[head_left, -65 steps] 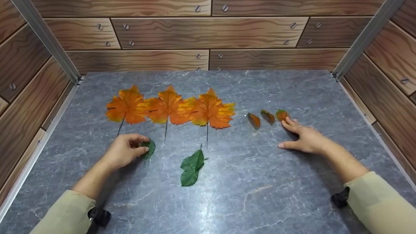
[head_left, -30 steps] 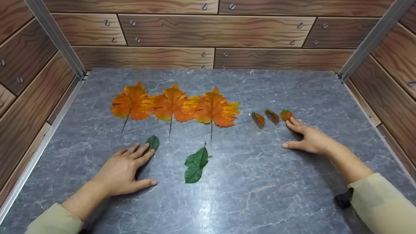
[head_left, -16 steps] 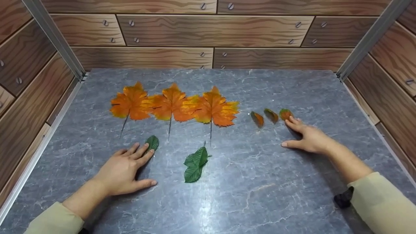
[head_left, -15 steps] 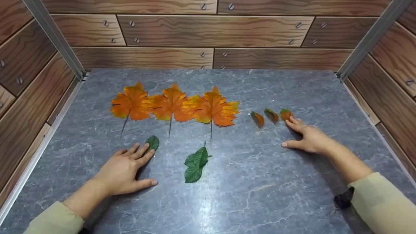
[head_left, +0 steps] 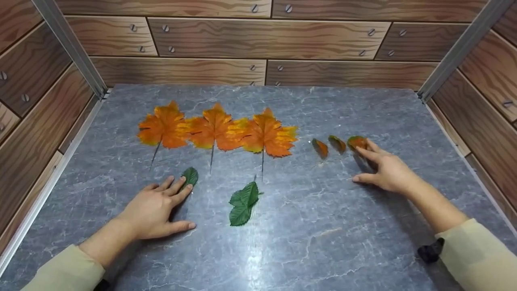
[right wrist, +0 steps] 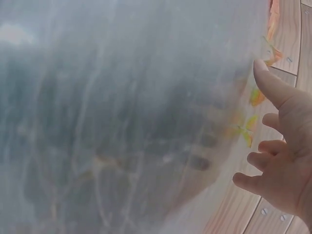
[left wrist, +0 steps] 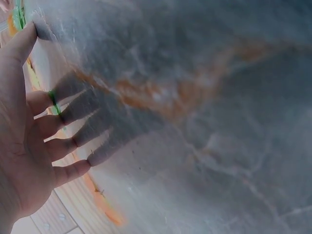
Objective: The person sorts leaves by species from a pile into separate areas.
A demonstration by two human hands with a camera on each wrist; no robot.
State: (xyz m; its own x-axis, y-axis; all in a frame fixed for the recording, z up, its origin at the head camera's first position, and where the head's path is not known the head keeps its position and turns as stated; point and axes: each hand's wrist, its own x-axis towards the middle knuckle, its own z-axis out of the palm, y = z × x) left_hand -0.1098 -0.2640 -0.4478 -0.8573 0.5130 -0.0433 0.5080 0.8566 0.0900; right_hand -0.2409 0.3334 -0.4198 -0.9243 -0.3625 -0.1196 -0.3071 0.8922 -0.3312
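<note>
My left hand (head_left: 151, 212) lies spread on the table, its fingertips on a small green leaf (head_left: 190, 176); the left wrist view shows the thumb apart. At the right, my right hand (head_left: 389, 169) touches a small orange-green leaf (head_left: 357, 142) with its extended fingers, the thumb held away; part of that leaf is hidden. Beside it lie two more small curled leaves, one in the middle (head_left: 337, 144) and one further left (head_left: 320, 148). A green lobed leaf (head_left: 244, 203) lies between the hands.
Three large orange maple leaves, left (head_left: 163, 127), middle (head_left: 215, 128) and right (head_left: 266, 133), overlap in a row with their stems toward me. The grey marbled table (head_left: 307, 258) is bordered by wood-patterned walls (head_left: 258, 38) and metal corner posts.
The left hand let go of its pinch on the small green leaf and spread flat over it. Just now the right fingers lifted slightly, and the small orange-green leaf shifted and tilted a little.
</note>
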